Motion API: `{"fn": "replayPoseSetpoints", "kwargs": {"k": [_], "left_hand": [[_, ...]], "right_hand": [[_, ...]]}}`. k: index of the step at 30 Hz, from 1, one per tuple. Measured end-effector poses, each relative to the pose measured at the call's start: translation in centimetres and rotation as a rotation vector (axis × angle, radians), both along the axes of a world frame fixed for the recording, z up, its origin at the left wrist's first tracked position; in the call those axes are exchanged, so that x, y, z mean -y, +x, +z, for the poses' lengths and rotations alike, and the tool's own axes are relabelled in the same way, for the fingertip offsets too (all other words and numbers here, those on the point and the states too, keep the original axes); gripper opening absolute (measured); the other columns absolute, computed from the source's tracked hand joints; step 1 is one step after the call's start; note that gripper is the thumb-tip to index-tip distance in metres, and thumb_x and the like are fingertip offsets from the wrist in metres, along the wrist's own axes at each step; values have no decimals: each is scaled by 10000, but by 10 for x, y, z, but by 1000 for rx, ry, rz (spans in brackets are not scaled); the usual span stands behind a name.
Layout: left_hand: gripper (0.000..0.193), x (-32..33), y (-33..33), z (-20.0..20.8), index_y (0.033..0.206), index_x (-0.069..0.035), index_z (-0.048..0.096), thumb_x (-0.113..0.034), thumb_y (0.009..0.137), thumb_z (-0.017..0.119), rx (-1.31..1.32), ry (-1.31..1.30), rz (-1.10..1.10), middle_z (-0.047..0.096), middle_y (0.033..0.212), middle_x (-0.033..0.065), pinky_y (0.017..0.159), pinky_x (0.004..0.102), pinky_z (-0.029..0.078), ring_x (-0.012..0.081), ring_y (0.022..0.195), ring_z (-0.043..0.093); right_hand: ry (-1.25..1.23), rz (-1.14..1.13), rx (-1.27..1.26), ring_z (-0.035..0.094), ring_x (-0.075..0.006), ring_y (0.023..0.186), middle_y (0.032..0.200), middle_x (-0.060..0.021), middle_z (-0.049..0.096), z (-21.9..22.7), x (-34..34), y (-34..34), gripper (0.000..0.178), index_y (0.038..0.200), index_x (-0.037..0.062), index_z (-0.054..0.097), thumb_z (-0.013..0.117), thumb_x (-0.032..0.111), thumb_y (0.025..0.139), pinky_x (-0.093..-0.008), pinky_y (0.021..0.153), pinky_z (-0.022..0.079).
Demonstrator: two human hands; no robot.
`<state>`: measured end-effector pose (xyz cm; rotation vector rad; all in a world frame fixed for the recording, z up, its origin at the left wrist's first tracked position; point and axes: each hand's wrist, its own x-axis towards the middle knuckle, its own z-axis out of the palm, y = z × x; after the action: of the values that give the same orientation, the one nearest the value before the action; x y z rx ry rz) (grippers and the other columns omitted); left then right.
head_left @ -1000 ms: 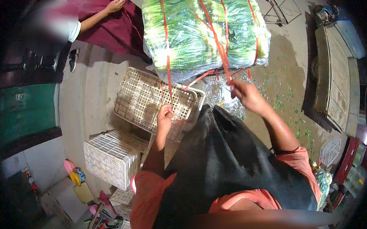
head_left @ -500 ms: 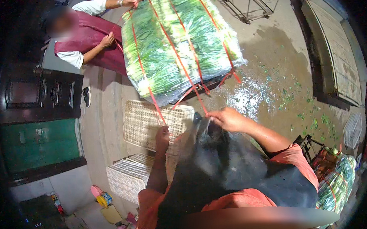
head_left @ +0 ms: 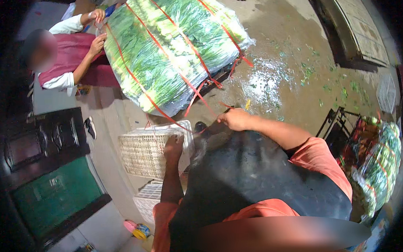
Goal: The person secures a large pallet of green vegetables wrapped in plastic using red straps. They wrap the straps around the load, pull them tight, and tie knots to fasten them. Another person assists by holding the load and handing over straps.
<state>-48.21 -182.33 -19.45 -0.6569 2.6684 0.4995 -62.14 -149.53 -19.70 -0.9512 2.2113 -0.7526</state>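
Note:
A large block of leafy green vegetables (head_left: 176,47), wrapped in clear plastic and bound with several red straps, stands ahead of me. My right hand (head_left: 236,119) is pinched round the end of a red strap (head_left: 193,87) running down from the block's near side. My left hand (head_left: 173,147) is closed in front of a cream plastic crate; what its fingers hold, if anything, is hard to make out. Close by, another red strap (head_left: 135,79) hangs in a slack curve between my hands. A person in a dark red apron (head_left: 70,53) has both hands at the block's far left corner.
The cream crate (head_left: 140,152) stands below the block, another white crate (head_left: 144,210) nearer me. Wet floor (head_left: 271,86) with leaf scraps lies right. A second wrapped vegetable bundle (head_left: 376,173) is at lower right, beside a dark metal frame (head_left: 337,123). Dark shoes (head_left: 91,128) lie left.
The view has shifted, so the block sits further left. The strap near my left hand has gone from taut to slack. The other person's hands have come together at the corner.

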Motion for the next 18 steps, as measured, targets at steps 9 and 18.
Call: {"fn": "replayPoseSetpoints", "kwargs": {"k": [9,18], "left_hand": [[420,44,-108,113,1247,-97,580,-219,861,693,-649,-333,-684,519,1335,150,1027,544,369,358,1224,497],[753,96,-175,110,1469,-198,392,-293,807,739,-489,-390,-1023,306,1556,91,1162,567,163,300,1451,249]], "right_hand": [[13,-349,146,662,-351,885,940,-137,690,-72,47,-2,190,1069,176,627,531,256,926,-461,759,504],[-368,-604,638,504,-116,679,745,-1,551,-14,61,59,142,1034,84,620,499,147,993,-309,643,429]]}}
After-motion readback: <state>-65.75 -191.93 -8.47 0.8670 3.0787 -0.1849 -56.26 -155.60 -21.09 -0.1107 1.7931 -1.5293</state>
